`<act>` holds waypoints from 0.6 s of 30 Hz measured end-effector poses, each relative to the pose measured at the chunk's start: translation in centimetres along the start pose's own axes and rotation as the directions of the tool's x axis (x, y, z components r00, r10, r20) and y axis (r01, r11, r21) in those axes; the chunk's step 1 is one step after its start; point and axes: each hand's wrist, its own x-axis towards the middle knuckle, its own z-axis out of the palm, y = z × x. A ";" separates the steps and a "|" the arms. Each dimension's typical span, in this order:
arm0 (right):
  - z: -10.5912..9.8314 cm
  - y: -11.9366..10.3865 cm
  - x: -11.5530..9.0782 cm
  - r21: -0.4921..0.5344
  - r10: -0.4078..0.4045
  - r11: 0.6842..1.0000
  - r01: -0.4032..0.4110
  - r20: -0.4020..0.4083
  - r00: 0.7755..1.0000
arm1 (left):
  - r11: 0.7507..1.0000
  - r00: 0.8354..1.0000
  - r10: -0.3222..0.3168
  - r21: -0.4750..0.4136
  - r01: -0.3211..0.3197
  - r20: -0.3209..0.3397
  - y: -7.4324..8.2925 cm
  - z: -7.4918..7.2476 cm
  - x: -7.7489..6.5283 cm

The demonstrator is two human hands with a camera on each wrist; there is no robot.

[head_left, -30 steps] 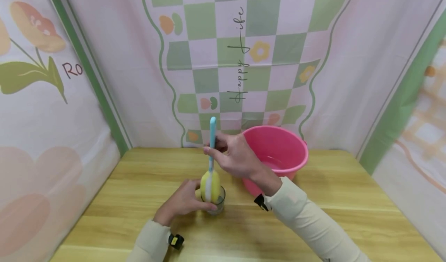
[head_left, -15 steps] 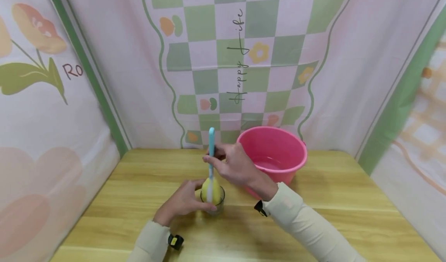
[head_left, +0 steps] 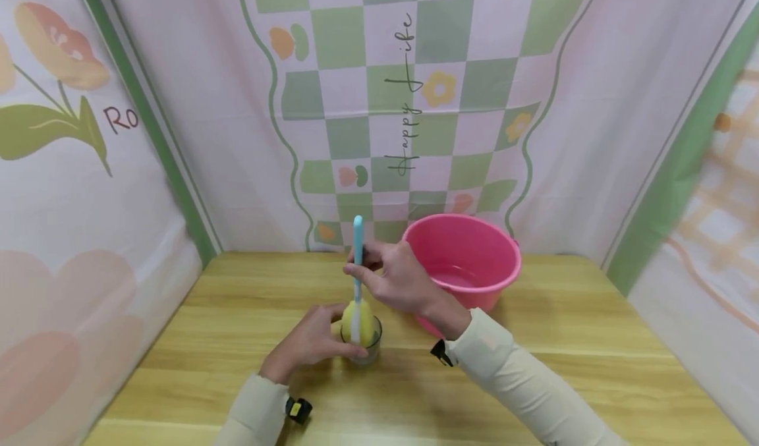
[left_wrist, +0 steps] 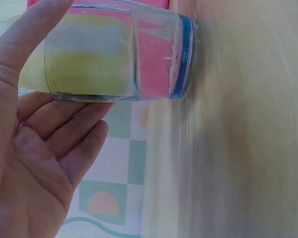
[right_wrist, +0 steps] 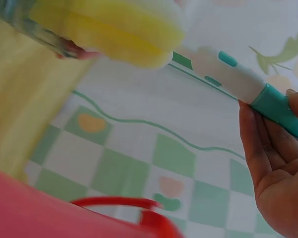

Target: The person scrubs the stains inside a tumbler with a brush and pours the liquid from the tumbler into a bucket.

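Our left hand [head_left: 314,340] curls round the glass [head_left: 373,352], thumb in front and fingers behind, over the table [head_left: 237,314]. Within that grip, the sponge [head_left: 365,321] of our brush [head_left: 358,292] sits in the glass, partly above its rim. Higher up, our right hand [head_left: 394,271] pinches the handle [head_left: 358,232] nearly upright. Right of that pinch and a little beyond stands the pail [head_left: 450,245]; behind hangs the cloth [head_left: 439,130].

To work the sponge well, we judge we should brace the glass firmly, line the handle up with its middle, and press while twisting.

Our left wrist view shows the sponge stopping short of the base [left_wrist: 184,57], hidden from the head; the right wrist view shows the pail's bail [right_wrist: 119,201] close up.
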 end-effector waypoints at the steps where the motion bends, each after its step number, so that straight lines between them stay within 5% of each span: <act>1: 0.3 0.3 -0.1 -0.007 0.011 1.000 -0.011 0.009 1.000 | 1.000 1.000 0.003 0.002 -0.003 0.002 0.0 0.0 0.1; 9: 0.6 0.6 -0.3 -0.039 0.025 0.999 -0.025 0.021 0.999 | 1.000 1.000 -0.005 0.003 0.005 -0.014 0.2 -0.1 0.3; 18: -0.8 -0.9 0.5 -0.007 -0.078 0.997 0.078 -0.055 0.995 | 1.000 1.000 -0.016 -0.025 0.016 -0.008 -0.1 0.0 0.0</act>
